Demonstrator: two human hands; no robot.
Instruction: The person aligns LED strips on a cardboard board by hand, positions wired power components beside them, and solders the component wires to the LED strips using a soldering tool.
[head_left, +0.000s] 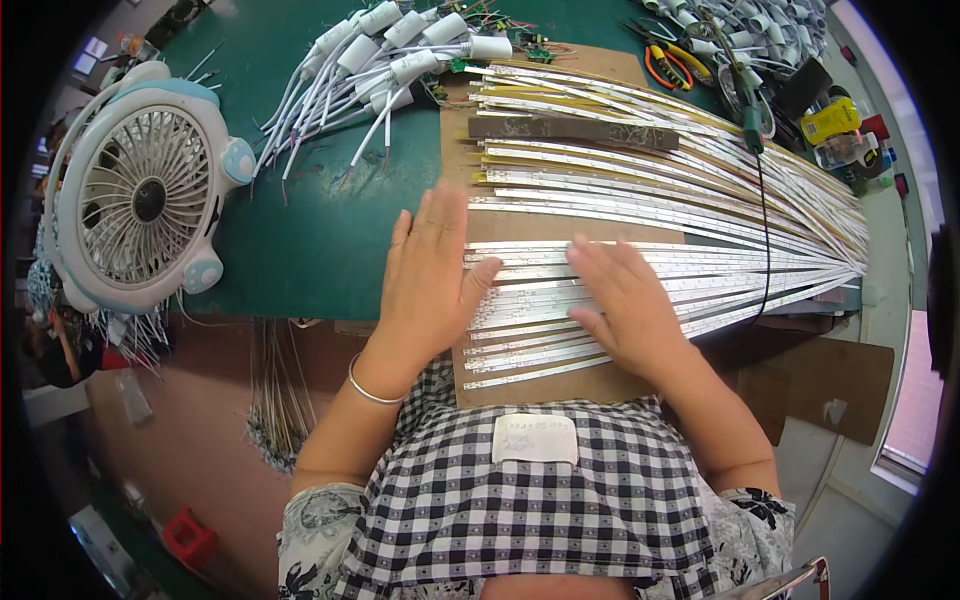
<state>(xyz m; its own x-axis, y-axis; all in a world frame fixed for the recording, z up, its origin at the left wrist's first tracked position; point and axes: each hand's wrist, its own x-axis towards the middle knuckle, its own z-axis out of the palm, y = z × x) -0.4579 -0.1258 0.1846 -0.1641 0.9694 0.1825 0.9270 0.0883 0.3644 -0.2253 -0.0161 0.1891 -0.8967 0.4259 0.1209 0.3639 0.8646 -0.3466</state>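
Observation:
A row of thin silvery-white LED strips [540, 302] lies fanned out in front of me on a brown cardboard sheet [530, 227]. My left hand [428, 275] is beside the left ends of the strips, fingers stretched upward and slightly blurred, the thumb at the strip ends. Over the middle of the strips is my right hand [628, 310], palm down with its fingers extended. Neither hand grips anything. Farther back lies a second bundle of LED strips [600, 190], with a dark brown bar [570, 132] across some of them.
A white and blue fan [150, 200] stands at the left of the green tabletop [300, 250]. White lamp holders with wires [415, 65] are heaped at the back. Pliers [665, 70], a soldering iron [750, 125] with a black cord and a yellow bottle [830, 120] are at the back right.

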